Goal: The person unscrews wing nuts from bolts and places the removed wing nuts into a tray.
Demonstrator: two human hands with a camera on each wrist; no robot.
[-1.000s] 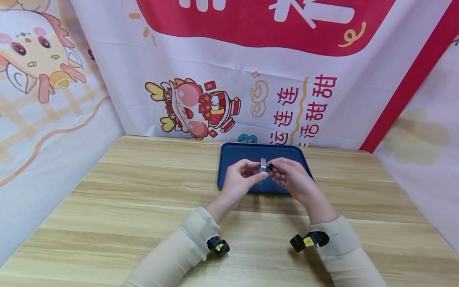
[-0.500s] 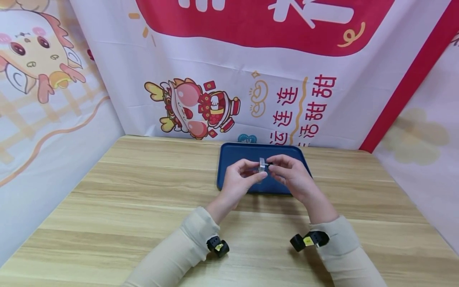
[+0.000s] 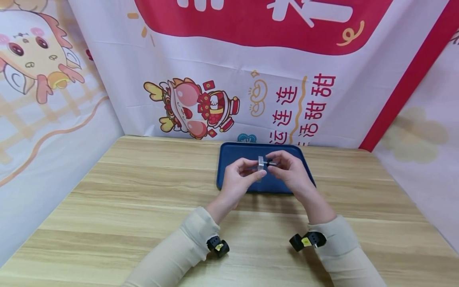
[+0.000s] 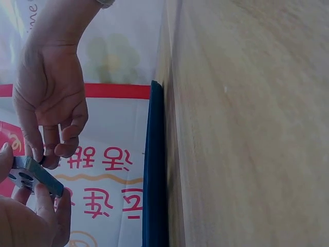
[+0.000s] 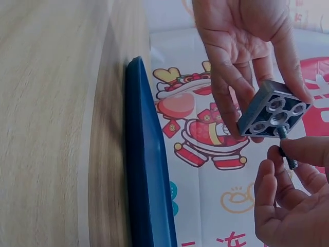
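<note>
My left hand holds a square metal block by its edges, thumb on one side and fingers on the other. In the right wrist view the block's face shows several round holes. A threaded rod stands out from one of these holes, with a small black piece around it. My right hand has thumb and index finger at that black piece and rod, pinching from either side; its other fingers curl loosely. Both hands are raised above the blue tray.
The blue tray lies at the back of the wooden table, near the printed cloth that hangs behind. More printed cloth hangs at the left side. Each wrist wears a small black camera.
The right thumb and index finger have shifted and spread a little around the black piece, so more of the rod shows. My left hand and the block have barely moved.
</note>
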